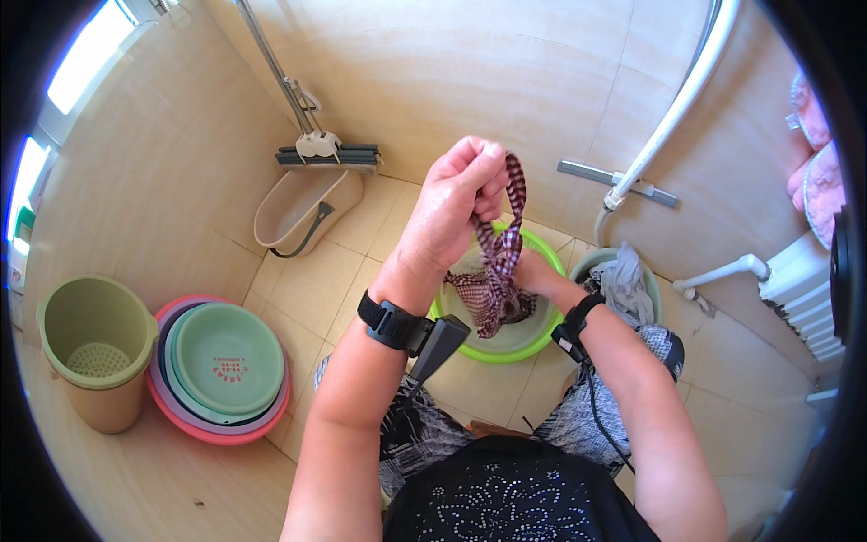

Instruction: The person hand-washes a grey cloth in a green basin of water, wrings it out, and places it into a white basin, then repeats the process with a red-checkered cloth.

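My left hand (469,183) is raised over a lime-green-rimmed basin (498,358), shut on a strap-like loop of a dark red and white checked cloth (500,281). The cloth hangs down into the basin, its lower part bunched. My right hand (535,272) is lower, at the right side of the bunched cloth and holding it; its fingertips are partly hidden by the fabric. Pale liquid seems to lie in the basin. Beside it on the right, a grey-green basin (657,288) holds a light grey cloth (624,284) and darker fabric.
At left stand a green bucket (98,332) and stacked plastic basins (230,359). A beige mop bucket (308,210) sits below a sponge mop (325,152). A squeegee (616,181) leans at the wall near a white pipe (667,122). A white radiator (806,291) is at right.
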Motion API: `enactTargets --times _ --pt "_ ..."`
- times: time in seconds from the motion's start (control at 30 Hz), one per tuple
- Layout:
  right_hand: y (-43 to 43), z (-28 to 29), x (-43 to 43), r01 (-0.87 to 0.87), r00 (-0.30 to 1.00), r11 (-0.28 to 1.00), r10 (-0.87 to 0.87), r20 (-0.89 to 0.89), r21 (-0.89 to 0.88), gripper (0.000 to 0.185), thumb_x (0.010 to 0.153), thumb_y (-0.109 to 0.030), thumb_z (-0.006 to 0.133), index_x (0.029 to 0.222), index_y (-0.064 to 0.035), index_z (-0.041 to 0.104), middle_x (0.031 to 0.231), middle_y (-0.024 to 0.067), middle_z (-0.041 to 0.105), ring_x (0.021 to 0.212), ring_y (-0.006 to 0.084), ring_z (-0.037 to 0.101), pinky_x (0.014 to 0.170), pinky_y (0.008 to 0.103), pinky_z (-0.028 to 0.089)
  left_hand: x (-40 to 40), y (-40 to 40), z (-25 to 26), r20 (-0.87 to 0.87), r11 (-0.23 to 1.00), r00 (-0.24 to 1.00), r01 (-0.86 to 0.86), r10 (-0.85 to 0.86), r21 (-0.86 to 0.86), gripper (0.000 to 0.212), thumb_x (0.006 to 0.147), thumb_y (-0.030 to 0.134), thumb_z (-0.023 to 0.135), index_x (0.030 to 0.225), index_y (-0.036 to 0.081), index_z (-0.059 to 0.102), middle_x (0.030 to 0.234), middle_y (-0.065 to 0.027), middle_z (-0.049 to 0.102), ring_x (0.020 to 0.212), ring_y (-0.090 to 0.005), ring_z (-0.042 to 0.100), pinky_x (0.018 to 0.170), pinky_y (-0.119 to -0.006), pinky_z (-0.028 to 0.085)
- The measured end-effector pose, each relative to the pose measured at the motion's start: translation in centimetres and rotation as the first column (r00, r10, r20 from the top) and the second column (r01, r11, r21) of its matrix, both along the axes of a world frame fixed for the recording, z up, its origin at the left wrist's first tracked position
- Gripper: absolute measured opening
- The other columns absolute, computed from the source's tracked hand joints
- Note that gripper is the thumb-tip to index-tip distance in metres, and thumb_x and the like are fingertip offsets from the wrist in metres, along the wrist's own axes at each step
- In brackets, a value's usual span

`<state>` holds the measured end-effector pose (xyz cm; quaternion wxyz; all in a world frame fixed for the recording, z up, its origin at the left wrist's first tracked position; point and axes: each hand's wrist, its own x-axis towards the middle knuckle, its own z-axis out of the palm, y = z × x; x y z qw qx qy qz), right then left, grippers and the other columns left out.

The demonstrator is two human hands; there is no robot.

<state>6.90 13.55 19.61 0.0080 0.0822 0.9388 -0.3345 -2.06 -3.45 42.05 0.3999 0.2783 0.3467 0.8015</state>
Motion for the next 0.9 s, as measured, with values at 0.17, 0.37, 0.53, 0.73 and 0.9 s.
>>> enactTargets --times 0.17,0.37,0.53,0.73,0.9 --pt "0.9 6.7 -2.4 0.216 0.95 0.888 -0.287 -0.123 -0.407 0.016 0.087 -0.013 0.051 0.094 -0.0052 0.064 0.079 0.0149 0.065 0.069 0.0279 0.063 0.061 0.037 0.05 -3.1 0.2 -8.2 -0.703 0.701 0.71 -0.476 -0.049 -0.53 0.049 0.071 0.031 0.078 0.097 -0.001 0.052 0.078 -0.0095 0.062 0.068 -0.0188 0.059 0.061 -0.032 0.049" --pt "-0.6 17.1 -1.6 -0.006 0.92 0.514 -0.334 -0.206 -0.858 0.013 0.09 -0.008 0.049 0.097 -0.0053 0.06 0.08 0.0029 0.059 0.064 0.0094 0.056 0.058 0.0241 0.05 -1.7 1.9 -8.6 -0.802 0.806 0.58 -0.401 -0.145 -0.436 0.051 0.073 0.029 0.077 0.108 -0.003 0.057 0.083 -0.0137 0.065 0.075 -0.0212 0.062 0.068 -0.033 0.05" --pt "1.3 15.1 -0.9 0.021 0.969 0.558 -0.215 -0.119 -0.83 0.02 0.086 -0.004 0.056 0.106 -0.0048 0.059 0.088 0.0013 0.06 0.078 0.0091 0.058 0.072 0.0238 0.05 -1.8 1.5 -1.6 -0.273 0.883 0.958 -0.205 0.091 -0.423 0.014 0.09 0.02 0.065 0.089 0.007 0.063 0.057 0.0081 0.045 0.042 0.001 0.03 0.038 -0.018 0.019" --pt "0.0 11.0 -1.2 0.125 0.992 0.745 -0.114 0.059 -0.655 0.021 0.087 -0.018 0.068 0.102 -0.0057 0.061 0.081 -0.0031 0.058 0.071 0.007 0.055 0.067 0.0238 0.049 -2.1 1.6 -2.3 -0.452 0.897 0.889 -0.251 0.066 -0.363 0.024 0.085 0.024 0.069 0.094 0.003 0.06 0.065 0.0018 0.053 0.056 -0.0059 0.049 0.05 -0.021 0.039" --pt "0.6 12.1 -1.5 -0.086 0.943 0.833 -0.11 -0.315 -0.546 0.012 0.091 -0.018 0.064 0.098 -0.0089 0.063 0.084 -0.003 0.057 0.075 0.007 0.055 0.068 0.0212 0.046 -2.0 1.1 -6.7 -0.849 0.637 0.323 -0.563 -0.418 -0.527 0.045 0.074 0.033 0.076 0.106 0.003 0.064 0.08 -0.0084 0.064 0.075 -0.0143 0.059 0.07 -0.029 0.049"
